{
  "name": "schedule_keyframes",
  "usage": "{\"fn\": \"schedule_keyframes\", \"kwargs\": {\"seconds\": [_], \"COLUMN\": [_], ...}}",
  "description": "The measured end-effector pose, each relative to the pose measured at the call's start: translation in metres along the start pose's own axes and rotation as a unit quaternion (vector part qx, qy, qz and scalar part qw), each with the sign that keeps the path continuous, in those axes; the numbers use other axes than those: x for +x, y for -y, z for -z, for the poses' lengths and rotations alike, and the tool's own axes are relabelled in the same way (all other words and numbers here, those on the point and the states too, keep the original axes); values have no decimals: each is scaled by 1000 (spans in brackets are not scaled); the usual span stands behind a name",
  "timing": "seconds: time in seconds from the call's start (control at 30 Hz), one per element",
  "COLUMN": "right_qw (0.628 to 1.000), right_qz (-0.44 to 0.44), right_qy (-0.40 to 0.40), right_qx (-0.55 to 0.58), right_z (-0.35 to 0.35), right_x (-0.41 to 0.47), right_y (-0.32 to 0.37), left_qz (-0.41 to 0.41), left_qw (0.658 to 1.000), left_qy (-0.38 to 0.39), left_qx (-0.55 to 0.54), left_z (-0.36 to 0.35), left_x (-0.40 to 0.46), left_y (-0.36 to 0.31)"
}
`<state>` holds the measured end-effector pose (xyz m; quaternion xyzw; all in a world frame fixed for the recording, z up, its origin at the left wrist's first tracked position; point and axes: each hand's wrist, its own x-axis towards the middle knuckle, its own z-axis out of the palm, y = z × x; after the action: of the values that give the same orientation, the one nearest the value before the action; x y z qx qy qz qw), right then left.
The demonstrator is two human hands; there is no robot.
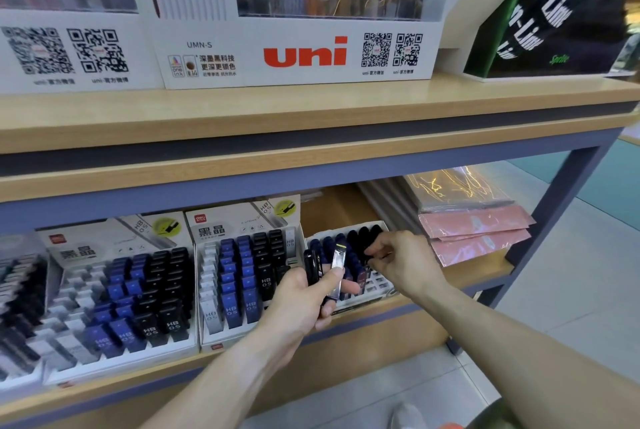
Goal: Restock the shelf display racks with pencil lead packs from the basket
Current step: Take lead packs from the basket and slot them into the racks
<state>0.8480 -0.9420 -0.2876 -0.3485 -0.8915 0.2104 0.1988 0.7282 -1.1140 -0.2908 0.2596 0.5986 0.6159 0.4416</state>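
Head view, left to right: two filled display racks (114, 293) (242, 269) stand on the lower shelf (408, 321); the left hand (304, 304) holds several pencil lead packs (337, 260) upright in its grip; the right hand (398, 260) pinches a black pack (367, 248) at a third rack (379, 286).

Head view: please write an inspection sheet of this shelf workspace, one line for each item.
Surface: wooden lower shelf, racks standing side by side.
Job's things: right rack partly filled, front slots empty; middle rack nearly full; basket not seen.
Clutter: pink packets beside the right rack.
Grippers: left hand grips several lead packs; right hand pinches a black pack at the rack.
Cables: nothing seen.
Surroundings: uni pen display on the upper shelf; tiled floor.
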Motion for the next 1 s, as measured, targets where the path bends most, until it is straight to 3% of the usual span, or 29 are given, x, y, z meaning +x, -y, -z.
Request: {"fn": "schedule_keyframes", "kwargs": {"seconds": [0.13,0.2,0.27,0.33,0.43,0.6,1.0], "right_qw": [998,999,994,958,919,887,891], "right_qz": [8,-11,-54,-97,-103,-118,-107], "right_qy": [-5,-25,-6,82,155,125,48], "right_qx": [-60,-30,94,258,346,430,439], "right_z": [5,10,18,24,27,34,41], "right_x": [-1,-2,-6,-15,-26,-24,-25], "right_y": [5,10,20,33,37,36,36], "left_qz": [-6,-8,-8,-5,-2,0,4], "left_qw": [1000,1000,1000,1000,999,999,999], "left_qy": [2,2,9,20,35,43,36], "left_qx": [5,12,16,15,9,4,-19], "left_z": [2,4,5,2,-4,-6,-5], "left_x": [-1,-1,-1,-1,-4,-6,-7], "left_y": [0,2,2,0,-5,-6,0]}}
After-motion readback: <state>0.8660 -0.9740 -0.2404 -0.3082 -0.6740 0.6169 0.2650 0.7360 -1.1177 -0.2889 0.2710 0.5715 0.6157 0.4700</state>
